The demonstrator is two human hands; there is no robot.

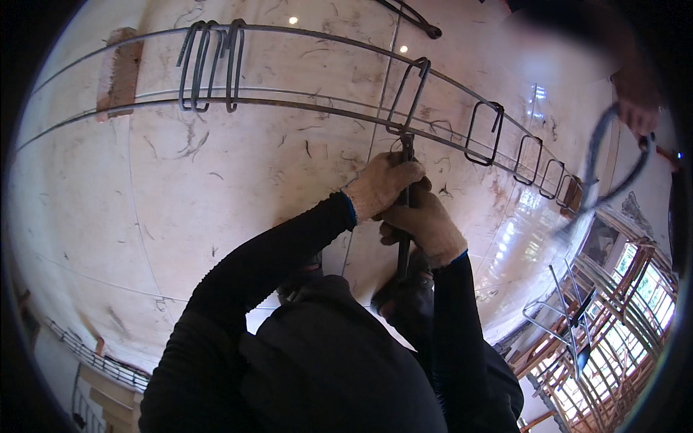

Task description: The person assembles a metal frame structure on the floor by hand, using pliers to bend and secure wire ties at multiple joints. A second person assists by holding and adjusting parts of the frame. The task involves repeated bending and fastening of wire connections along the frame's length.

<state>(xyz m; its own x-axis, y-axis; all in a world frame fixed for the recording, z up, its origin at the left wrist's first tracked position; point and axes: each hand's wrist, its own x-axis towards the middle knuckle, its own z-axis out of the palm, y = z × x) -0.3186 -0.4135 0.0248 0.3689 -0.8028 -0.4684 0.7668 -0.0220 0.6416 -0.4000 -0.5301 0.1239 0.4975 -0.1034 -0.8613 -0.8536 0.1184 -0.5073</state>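
My left hand, in a pale work glove, closes around the upper part of a dark, long-handled metal tool, probably pincers. Lower down, my gloved right hand is closed on the same tool. Its head meets the near steel bar at the foot of a rectangular stirrup. Thin wire shows at that joint; my fingers hide most of the tool's middle.
Several stirrups bunch at the left of the bars; more are spaced along the right. A wooden block lies under the bars. At upper right, another person's hand holds a blurred dark loop. Steel frames stand lower right.
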